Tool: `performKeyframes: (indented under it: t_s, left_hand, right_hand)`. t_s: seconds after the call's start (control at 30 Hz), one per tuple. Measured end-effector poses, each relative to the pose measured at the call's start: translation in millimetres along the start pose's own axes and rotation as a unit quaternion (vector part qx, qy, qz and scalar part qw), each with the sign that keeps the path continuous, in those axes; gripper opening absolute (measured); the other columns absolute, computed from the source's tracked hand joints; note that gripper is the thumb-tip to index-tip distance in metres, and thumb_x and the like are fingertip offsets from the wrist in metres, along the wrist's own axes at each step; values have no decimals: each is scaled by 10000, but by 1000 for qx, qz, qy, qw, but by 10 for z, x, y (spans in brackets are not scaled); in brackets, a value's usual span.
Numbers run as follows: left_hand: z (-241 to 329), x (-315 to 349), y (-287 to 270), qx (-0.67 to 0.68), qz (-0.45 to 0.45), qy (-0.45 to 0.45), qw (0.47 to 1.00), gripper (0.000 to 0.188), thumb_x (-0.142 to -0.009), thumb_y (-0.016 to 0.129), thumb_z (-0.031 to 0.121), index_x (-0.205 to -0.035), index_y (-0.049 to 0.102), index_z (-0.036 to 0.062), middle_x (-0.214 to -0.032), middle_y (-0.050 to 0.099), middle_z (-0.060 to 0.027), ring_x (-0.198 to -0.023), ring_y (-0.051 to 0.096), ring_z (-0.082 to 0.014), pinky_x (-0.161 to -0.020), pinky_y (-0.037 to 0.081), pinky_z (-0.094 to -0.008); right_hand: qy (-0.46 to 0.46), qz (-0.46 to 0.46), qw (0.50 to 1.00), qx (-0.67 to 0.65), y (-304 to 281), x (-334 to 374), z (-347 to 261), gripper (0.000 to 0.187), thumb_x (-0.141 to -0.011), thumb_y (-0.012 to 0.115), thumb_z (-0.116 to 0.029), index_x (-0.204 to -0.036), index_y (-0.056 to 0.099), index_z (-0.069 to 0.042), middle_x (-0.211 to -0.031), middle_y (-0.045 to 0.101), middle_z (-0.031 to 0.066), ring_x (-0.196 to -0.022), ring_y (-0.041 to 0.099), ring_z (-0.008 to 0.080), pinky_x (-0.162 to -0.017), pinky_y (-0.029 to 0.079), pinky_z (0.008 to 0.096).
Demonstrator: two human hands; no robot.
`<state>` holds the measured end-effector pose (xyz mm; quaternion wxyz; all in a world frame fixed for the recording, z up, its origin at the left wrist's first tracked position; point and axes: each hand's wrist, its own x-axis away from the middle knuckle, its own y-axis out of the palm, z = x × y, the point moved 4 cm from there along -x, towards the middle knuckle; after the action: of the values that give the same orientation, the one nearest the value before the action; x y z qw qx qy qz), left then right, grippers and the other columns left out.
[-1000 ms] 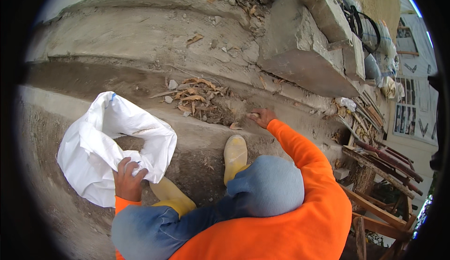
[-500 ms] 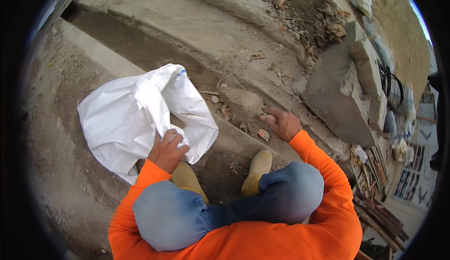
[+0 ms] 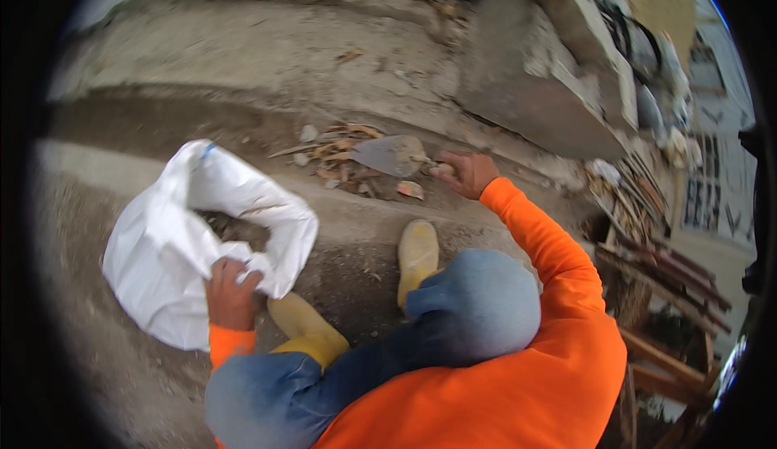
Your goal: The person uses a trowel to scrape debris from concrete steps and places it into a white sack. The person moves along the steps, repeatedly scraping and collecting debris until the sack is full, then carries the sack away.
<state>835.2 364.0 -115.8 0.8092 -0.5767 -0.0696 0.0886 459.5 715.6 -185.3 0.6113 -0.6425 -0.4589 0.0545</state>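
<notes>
My left hand (image 3: 231, 295) grips the rim of a white woven sack (image 3: 154, 242), its fingers bunched around the fabric. The sack stands on the ground with its mouth gaping, and some dark contents show inside. My right hand (image 3: 471, 175) is closed around the handle of a pointed trowel (image 3: 388, 155). The trowel's flat grey blade points left and lies low in a shallow channel, against a small heap of dry leaves and debris (image 3: 344, 151). A reddish-white fragment (image 3: 410, 190) rests just below the blade.
A low concrete edge (image 3: 340, 210) runs between the channel and my yellow boots (image 3: 419, 259). Beyond the channel, large broken concrete slabs (image 3: 530, 76) stand at the upper right. Wooden sticks and planks (image 3: 660, 267) are piled to the right.
The view has turned, so the channel and slabs sit differently. The trowel blade now meets a gathered heap of leaves. My left hand still holds the sack, whose mouth shows more openly.
</notes>
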Motion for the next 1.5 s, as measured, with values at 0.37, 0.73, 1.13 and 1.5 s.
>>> performKeyframes:
  t_s: [0.37,0.73,1.13,1.5]
  left_hand:
    - [88,-173,-20,-7,-27,14,1000,287,-649,658,-27,-882,707,133,-970,555,-92,-1052,576,-352,-886,476,-481]
    - [132,-162,-77,-10,-41,16,999,268,-660,663,-18,-871,725,134,-951,554,-90,-1037,584,-352,-864,488,-482]
    - [48,-2,-63,-1,8,16,1000,235,-697,681,49,-878,722,194,-987,575,-38,-1098,582,-308,-882,439,-498]
    - [55,34,-93,-13,39,8,999,228,-728,646,48,-862,728,212,-980,596,-12,-1109,572,-265,-856,439,-459]
  right_hand:
    - [419,-76,904,-29,1809,1312,3197,482,-965,589,-573,-1336,647,-271,-1318,695,49,-1292,596,313,-1123,374,562]
    - [194,-110,972,-76,1726,-157,1372,544,-963,537,-628,-1358,658,-274,-1275,702,130,-1169,656,368,-1012,509,477]
    - [214,-49,968,-121,1004,313,977,571,-923,595,-648,-1271,721,-213,-1214,722,163,-1161,658,378,-1003,499,475]
    - [-31,-6,999,-32,-429,-19,-1321,413,-959,620,-436,-1207,707,-118,-1106,730,189,-984,703,399,-868,544,492]
